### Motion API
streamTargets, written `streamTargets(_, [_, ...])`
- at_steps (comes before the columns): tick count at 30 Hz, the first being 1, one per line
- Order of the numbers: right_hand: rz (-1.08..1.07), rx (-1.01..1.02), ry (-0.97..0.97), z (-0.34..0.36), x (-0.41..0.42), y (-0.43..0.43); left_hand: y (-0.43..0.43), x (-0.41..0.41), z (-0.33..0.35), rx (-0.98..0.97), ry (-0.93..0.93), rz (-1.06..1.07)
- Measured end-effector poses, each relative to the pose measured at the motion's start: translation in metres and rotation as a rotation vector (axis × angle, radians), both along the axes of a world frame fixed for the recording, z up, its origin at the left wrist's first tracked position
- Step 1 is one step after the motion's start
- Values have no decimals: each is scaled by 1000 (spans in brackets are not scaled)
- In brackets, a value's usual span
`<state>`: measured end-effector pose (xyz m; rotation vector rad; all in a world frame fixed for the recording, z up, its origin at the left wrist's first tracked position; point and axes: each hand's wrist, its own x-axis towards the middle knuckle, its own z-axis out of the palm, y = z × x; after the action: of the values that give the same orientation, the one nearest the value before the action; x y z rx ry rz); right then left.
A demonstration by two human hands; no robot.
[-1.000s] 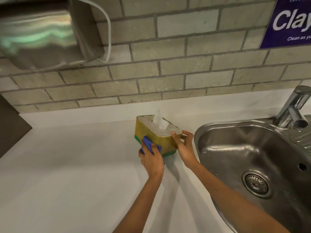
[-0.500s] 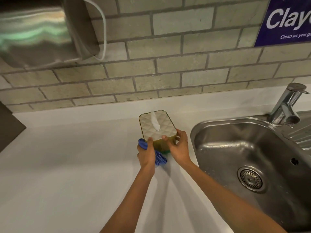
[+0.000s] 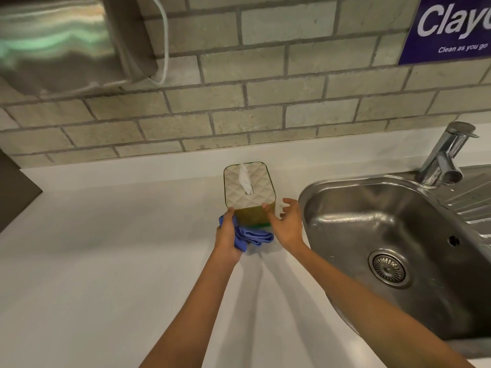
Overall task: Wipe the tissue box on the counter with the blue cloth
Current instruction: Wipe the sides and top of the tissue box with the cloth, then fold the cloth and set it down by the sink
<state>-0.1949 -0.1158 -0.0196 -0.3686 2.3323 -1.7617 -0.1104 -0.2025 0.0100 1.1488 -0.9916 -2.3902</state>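
The tissue box (image 3: 249, 189) stands upright on the white counter (image 3: 106, 248), with a quilted white top, gold sides, a green base strip and a tissue sticking out of its slot. My left hand (image 3: 227, 233) holds the bunched blue cloth (image 3: 251, 236) against the box's near left corner, low down. My right hand (image 3: 288, 224) is at the box's near right corner, thumb touching the top edge, fingers spread apart beside the box.
A steel sink (image 3: 398, 248) with a drain lies just right of the box, its tap (image 3: 446, 155) at the back right. A brick wall runs behind, with a metal dispenser (image 3: 66, 41) at upper left and a purple sign (image 3: 451, 27) at upper right.
The box went from tilted to standing flat on the counter. My left hand with the cloth dropped from the side face to the base corner. My right hand's fingers opened off the box.
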Motion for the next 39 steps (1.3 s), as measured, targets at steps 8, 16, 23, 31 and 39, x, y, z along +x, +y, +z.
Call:
streamTargets(8, [460, 25, 57, 13, 42, 46, 23, 20, 24, 97, 53, -311])
streamTargets(16, [443, -161, -172, 27, 42, 99, 73, 24, 37, -223, -215, -454])
streamTargets(23, [154, -189, -415, 16, 39, 143, 117, 21, 60, -587, -505, -516])
streamTargets(31, [44, -191, -601, 0, 24, 220, 150, 45, 38, -425, -194, -469])
streamTargets(39, [90, 156, -416, 3, 25, 304, 209, 82, -8, -586, -383, -620])
